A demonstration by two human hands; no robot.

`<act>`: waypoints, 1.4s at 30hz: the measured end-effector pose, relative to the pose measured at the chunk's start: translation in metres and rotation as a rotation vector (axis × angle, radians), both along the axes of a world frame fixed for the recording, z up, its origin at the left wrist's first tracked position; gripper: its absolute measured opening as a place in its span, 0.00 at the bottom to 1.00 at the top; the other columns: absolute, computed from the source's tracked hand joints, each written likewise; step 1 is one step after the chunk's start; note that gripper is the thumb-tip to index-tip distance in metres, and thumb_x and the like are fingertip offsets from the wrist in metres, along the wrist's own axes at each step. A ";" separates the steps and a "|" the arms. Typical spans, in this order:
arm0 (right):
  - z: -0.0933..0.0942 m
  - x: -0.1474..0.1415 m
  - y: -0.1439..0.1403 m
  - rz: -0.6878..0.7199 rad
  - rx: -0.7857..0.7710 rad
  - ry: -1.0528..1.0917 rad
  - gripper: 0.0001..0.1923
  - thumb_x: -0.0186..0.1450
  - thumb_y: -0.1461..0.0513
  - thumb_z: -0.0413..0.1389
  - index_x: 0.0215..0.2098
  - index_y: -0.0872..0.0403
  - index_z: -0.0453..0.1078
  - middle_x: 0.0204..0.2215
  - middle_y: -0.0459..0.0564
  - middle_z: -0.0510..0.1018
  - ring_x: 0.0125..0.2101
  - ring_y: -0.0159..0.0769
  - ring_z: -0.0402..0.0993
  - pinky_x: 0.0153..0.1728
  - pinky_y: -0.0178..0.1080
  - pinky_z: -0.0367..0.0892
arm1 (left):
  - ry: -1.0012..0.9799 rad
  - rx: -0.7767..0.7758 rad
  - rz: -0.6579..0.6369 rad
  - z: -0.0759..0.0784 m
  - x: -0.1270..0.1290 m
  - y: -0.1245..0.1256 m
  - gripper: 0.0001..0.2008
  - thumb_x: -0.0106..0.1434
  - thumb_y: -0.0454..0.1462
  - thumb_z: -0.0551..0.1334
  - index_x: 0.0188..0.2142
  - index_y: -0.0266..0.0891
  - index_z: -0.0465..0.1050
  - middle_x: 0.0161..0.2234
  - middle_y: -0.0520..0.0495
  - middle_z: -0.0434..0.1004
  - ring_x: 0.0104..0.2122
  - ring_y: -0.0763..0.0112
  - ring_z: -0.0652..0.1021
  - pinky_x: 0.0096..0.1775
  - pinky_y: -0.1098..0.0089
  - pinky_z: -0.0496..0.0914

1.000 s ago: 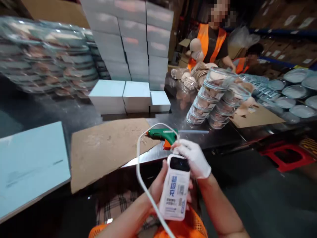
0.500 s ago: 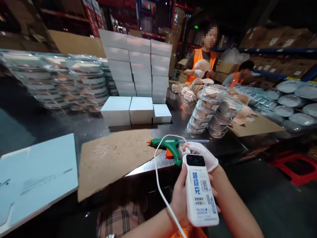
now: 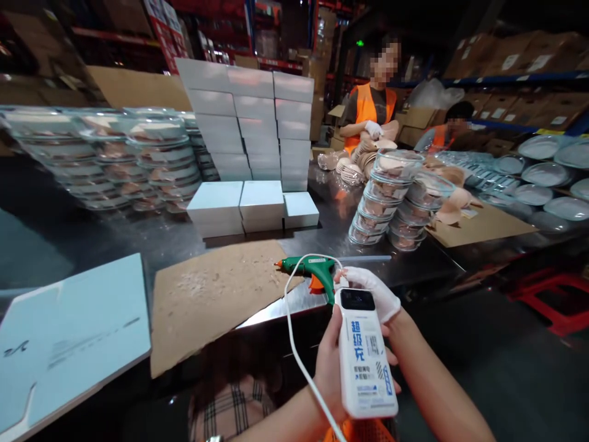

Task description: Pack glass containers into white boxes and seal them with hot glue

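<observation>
A white power bank (image 3: 367, 374) with blue printing and a dark display at its top lies in my bare left hand (image 3: 327, 368), whose fingers wrap round behind it. My right hand (image 3: 375, 291), in a white glove, pinches the plug of a white charging cable (image 3: 294, 344) at the power bank's top end. The cable loops over a green glue gun (image 3: 317, 268) with an orange trigger and tip, then runs down across my left forearm. Behind my right hand, a pale glue stick (image 3: 370, 258) extends from the gun's rear.
A worn cardboard sheet (image 3: 216, 294) lies by the table's front edge, beside a light-blue box (image 3: 78, 344). White boxes (image 3: 253, 110) are stacked behind. Wrapped round containers (image 3: 381, 196) stand in piles on both sides. Two people in orange vests (image 3: 368, 107) are across the table.
The power bank and both my hands have shifted slightly left in view. The co-worker's gloved hand and the tan piece it holds have moved lower. My grip looks the same.
</observation>
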State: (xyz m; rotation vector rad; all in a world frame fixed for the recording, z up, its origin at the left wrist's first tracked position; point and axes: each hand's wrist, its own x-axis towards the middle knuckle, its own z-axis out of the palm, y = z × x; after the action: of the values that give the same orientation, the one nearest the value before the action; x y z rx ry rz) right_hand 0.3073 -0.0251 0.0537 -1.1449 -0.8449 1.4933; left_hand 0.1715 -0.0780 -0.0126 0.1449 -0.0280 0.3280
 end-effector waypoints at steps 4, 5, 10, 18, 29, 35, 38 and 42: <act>0.001 -0.001 0.001 0.016 -0.003 0.019 0.20 0.52 0.51 0.74 0.30 0.57 0.76 0.24 0.44 0.76 0.25 0.29 0.69 0.30 0.34 0.64 | 0.017 0.004 0.010 0.001 -0.001 0.001 0.46 0.64 0.71 0.54 0.50 0.29 0.79 0.36 0.36 0.87 0.32 0.53 0.87 0.37 0.60 0.77; 0.002 -0.001 0.001 0.021 0.006 0.014 0.20 0.53 0.51 0.74 0.30 0.57 0.76 0.24 0.43 0.76 0.25 0.28 0.69 0.30 0.34 0.63 | 0.018 0.006 0.008 0.002 -0.001 0.001 0.46 0.64 0.71 0.54 0.51 0.29 0.79 0.36 0.36 0.87 0.32 0.53 0.87 0.37 0.60 0.77; 0.000 -0.001 0.000 0.016 0.021 -0.013 0.20 0.55 0.50 0.72 0.31 0.57 0.76 0.24 0.44 0.75 0.25 0.29 0.68 0.29 0.34 0.62 | 0.017 0.008 0.008 -0.001 -0.001 0.001 0.46 0.63 0.70 0.55 0.51 0.28 0.79 0.36 0.35 0.86 0.31 0.51 0.86 0.37 0.58 0.76; -0.003 -0.006 0.003 0.008 0.031 0.010 0.20 0.54 0.51 0.73 0.30 0.58 0.76 0.25 0.45 0.76 0.26 0.29 0.69 0.31 0.35 0.62 | 0.065 -0.009 0.027 -0.006 -0.003 0.001 0.47 0.63 0.71 0.55 0.51 0.29 0.79 0.36 0.35 0.87 0.31 0.51 0.87 0.36 0.59 0.76; -0.010 -0.010 0.003 0.046 0.033 0.070 0.18 0.55 0.51 0.72 0.30 0.57 0.77 0.24 0.44 0.75 0.25 0.29 0.67 0.31 0.35 0.62 | 0.130 -0.037 0.047 -0.007 -0.005 -0.001 0.46 0.62 0.71 0.55 0.49 0.29 0.79 0.35 0.35 0.87 0.29 0.52 0.86 0.34 0.61 0.76; -0.010 -0.012 0.003 0.042 0.047 0.075 0.16 0.56 0.52 0.71 0.28 0.57 0.78 0.24 0.44 0.76 0.24 0.29 0.66 0.30 0.35 0.62 | 0.130 -0.036 0.058 -0.009 -0.006 -0.001 0.46 0.63 0.71 0.55 0.49 0.29 0.80 0.35 0.35 0.87 0.29 0.52 0.86 0.35 0.61 0.76; -0.011 -0.012 0.003 0.046 0.056 0.056 0.16 0.56 0.52 0.71 0.29 0.57 0.79 0.24 0.45 0.76 0.25 0.30 0.66 0.31 0.35 0.63 | 0.125 -0.027 0.067 -0.009 -0.006 -0.002 0.45 0.63 0.70 0.56 0.49 0.29 0.80 0.35 0.35 0.87 0.30 0.52 0.87 0.35 0.61 0.76; -0.012 -0.013 0.001 0.034 0.068 0.023 0.16 0.58 0.51 0.70 0.29 0.57 0.79 0.24 0.45 0.76 0.24 0.30 0.66 0.30 0.35 0.63 | 0.141 -0.029 0.069 -0.010 -0.008 -0.003 0.45 0.63 0.71 0.56 0.48 0.29 0.80 0.34 0.36 0.87 0.29 0.53 0.86 0.34 0.62 0.76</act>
State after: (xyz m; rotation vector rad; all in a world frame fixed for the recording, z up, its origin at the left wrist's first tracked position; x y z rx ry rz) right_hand 0.2947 -0.0245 0.0421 -1.0662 -0.8968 1.4920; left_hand 0.1635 -0.0812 -0.0230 0.1403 0.1210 0.3859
